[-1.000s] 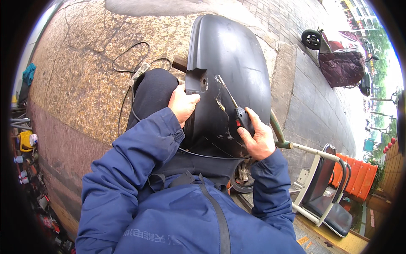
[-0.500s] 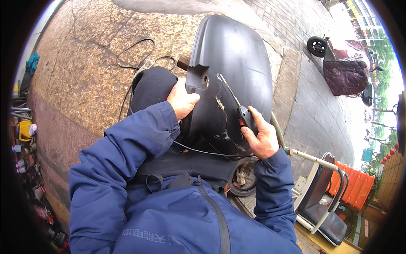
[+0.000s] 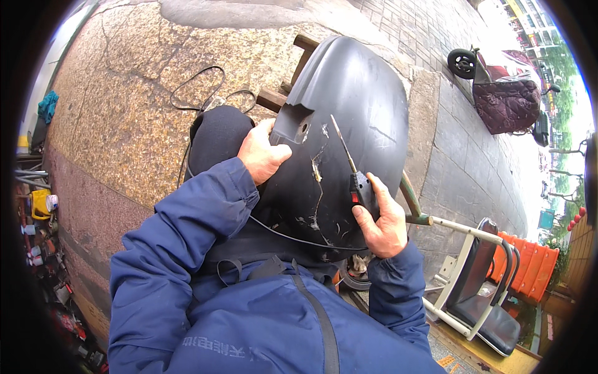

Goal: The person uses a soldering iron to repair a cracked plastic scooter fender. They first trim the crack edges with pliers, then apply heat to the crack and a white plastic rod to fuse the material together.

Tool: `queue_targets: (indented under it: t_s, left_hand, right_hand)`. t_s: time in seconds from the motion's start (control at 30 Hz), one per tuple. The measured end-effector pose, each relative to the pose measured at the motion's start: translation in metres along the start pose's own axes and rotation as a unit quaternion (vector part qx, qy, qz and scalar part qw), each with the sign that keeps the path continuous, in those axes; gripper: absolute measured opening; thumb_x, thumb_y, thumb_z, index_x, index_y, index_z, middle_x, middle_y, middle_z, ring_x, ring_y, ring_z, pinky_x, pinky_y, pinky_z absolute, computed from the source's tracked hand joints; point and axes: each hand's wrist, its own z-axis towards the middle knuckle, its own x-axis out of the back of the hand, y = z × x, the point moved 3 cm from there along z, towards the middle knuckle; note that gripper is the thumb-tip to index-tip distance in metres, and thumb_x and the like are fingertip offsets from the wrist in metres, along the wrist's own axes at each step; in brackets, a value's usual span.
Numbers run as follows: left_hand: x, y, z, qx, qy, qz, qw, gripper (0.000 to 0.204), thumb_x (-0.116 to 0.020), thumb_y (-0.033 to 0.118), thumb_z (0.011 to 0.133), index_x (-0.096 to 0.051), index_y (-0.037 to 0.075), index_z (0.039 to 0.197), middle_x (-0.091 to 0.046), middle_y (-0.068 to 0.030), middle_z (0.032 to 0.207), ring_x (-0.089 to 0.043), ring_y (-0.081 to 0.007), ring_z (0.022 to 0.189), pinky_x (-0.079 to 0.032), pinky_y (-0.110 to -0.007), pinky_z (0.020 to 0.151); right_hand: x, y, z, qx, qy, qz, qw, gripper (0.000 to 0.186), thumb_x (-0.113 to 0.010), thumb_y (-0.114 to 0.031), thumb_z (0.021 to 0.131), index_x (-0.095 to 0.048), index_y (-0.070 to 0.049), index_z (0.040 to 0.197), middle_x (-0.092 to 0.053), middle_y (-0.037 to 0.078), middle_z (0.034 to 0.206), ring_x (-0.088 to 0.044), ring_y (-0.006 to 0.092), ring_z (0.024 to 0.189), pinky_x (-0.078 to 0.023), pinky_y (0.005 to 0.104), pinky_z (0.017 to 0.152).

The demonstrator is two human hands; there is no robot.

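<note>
A large curved black plastic panel [image 3: 374, 93] lies across my lap, with a jagged, rough-edged crack [image 3: 317, 177] running down its face. My left hand [image 3: 265, 153] grips the panel's left edge, below a notched corner with a hole. In my right hand [image 3: 385, 218] is a soldering iron [image 3: 354, 163] with a black handle, a red switch and a long thin metal tip. The tip points up and away from me, to the right of the crack's upper end. It appears to stand off the crack; whether it touches the plastic I cannot tell.
A thin black cord [image 3: 299, 232] passes below the panel; more cable [image 3: 215, 70] loops on the ground. Wooden bars [image 3: 271, 100] show behind the panel. To the right are a metal-framed black seat [image 3: 479, 311], an orange barrier [image 3: 529, 262] and a covered scooter [image 3: 507, 103]. Clutter lines the left.
The panel has shifted and tilted down to the right, baring more of the wooden bars. The soldering iron's tip has moved away from the crack's upper end, to its right.
</note>
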Motion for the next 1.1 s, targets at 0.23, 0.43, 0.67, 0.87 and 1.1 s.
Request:
queue_targets:
  t_s: [0.23,0.43,0.67,0.87,1.1]
  left_hand:
    - [-0.001,-0.005,0.004,0.014,-0.008,0.006,1.000,0.045,-0.066,0.009,0.077,-0.062,-0.006,0.118,-0.071,-0.0123,0.096,-0.064,-0.0166,0.084,-0.053,-0.031,0.079]
    - [-0.001,0.002,0.001,0.029,-0.017,-0.002,0.999,0.043,-0.066,0.009,0.077,-0.062,-0.006,0.117,-0.071,-0.0113,0.095,-0.064,-0.0160,0.082,-0.053,-0.031,0.076]
    - [-0.002,0.003,0.001,0.040,-0.014,-0.001,0.999,0.039,-0.066,0.009,0.077,-0.063,-0.006,0.114,-0.071,-0.0109,0.094,-0.064,-0.0158,0.081,-0.053,-0.031,0.076]
    - [-0.002,0.001,0.001,0.035,-0.012,0.002,0.999,0.040,-0.066,0.009,0.077,-0.062,-0.006,0.114,-0.071,-0.0113,0.095,-0.064,-0.0161,0.082,-0.054,-0.031,0.076]
    - [-0.002,0.001,0.002,0.025,-0.020,-0.012,0.999,0.039,-0.065,0.008,0.078,-0.062,-0.005,0.114,-0.070,-0.0110,0.096,-0.064,-0.0159,0.083,-0.053,-0.031,0.077]
  right_hand:
    - [0.000,0.001,-0.008,-0.004,0.003,-0.035,0.999,0.062,-0.074,-0.008,0.088,-0.049,0.005,0.144,-0.066,0.028,0.123,-0.066,0.0382,0.116,-0.049,0.0399,0.103]
    - [-0.002,0.005,0.001,0.001,-0.007,-0.051,0.999,0.061,-0.074,-0.011,0.089,-0.050,0.004,0.143,-0.066,0.028,0.123,-0.067,0.0387,0.115,-0.050,0.0404,0.101]
    - [-0.003,0.006,0.003,-0.001,-0.014,-0.061,0.998,0.060,-0.074,-0.010,0.088,-0.051,0.003,0.142,-0.068,0.026,0.120,-0.068,0.0393,0.112,-0.052,0.0405,0.098]
    - [-0.002,0.003,0.005,-0.025,-0.037,-0.054,0.998,0.059,-0.073,-0.011,0.090,-0.050,0.003,0.143,-0.067,0.024,0.124,-0.065,0.0328,0.117,-0.047,0.0375,0.103]
    - [0.000,-0.001,0.007,-0.069,-0.058,-0.031,0.995,0.058,-0.071,-0.009,0.092,-0.050,0.004,0.143,-0.066,0.023,0.127,-0.063,0.0287,0.120,-0.045,0.0356,0.106]
